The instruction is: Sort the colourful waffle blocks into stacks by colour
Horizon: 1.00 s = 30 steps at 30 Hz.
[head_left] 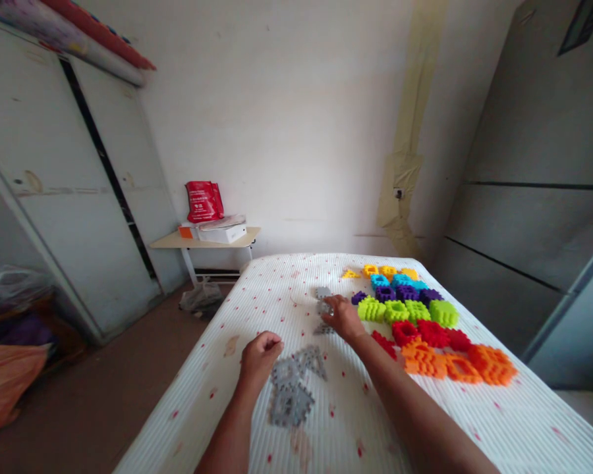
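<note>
My left hand (261, 357) is over the left part of the bed-like surface, its fingers curled together with nothing visible in them. Just right of it lies a loose group of flat grey interlocking tiles (290, 403), including a triangular one (317, 361). Farther forward, my right hand (344, 317) has its thumb and fingers around a small grey interlocking tile (323, 306). Its fingers partly cover that tile. Another grey tile (322, 291) lies just beyond, and a grey triangular tile (324, 329) rests nearer to me.
Rows of joined plastic blocks stand on the right: yellow (388, 271), blue (379, 282), purple (406, 293), green (396, 311), red (432, 334) and orange (462, 368). A white quilted cover (217, 401) lies beneath. Beyond is a small table (170, 241) with a red bag (202, 201).
</note>
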### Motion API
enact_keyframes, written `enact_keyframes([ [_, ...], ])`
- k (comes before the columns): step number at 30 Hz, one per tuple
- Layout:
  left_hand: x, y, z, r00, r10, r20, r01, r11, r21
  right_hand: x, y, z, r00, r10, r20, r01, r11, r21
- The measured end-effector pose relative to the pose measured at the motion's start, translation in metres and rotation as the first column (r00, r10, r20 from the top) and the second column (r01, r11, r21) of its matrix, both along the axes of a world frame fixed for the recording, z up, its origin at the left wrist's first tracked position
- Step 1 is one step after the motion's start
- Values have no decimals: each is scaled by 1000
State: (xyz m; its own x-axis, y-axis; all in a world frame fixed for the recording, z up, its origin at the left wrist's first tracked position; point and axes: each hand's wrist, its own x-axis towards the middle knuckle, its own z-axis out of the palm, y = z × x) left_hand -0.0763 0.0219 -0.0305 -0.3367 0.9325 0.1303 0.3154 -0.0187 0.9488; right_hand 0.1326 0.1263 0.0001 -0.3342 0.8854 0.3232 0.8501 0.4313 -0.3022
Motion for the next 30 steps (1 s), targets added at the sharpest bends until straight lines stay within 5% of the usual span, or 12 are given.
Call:
enact_keyframes([
  [13, -14, -6, -8, 946, -179, -271, 136, 976, -169, -3, 34, -8, 982, 10, 187, 4, 998, -70],
  [22, -10, -11, 1, 891, -219, -399, 154, 970, -189, -1, 33, -13, 979, 13, 204, 3, 997, -78],
  [30, -10, -9, -2, 880, -237, -411, 155, 962, -223, -1, 16, -1, 989, 45, 143, -49, 998, 27],
])
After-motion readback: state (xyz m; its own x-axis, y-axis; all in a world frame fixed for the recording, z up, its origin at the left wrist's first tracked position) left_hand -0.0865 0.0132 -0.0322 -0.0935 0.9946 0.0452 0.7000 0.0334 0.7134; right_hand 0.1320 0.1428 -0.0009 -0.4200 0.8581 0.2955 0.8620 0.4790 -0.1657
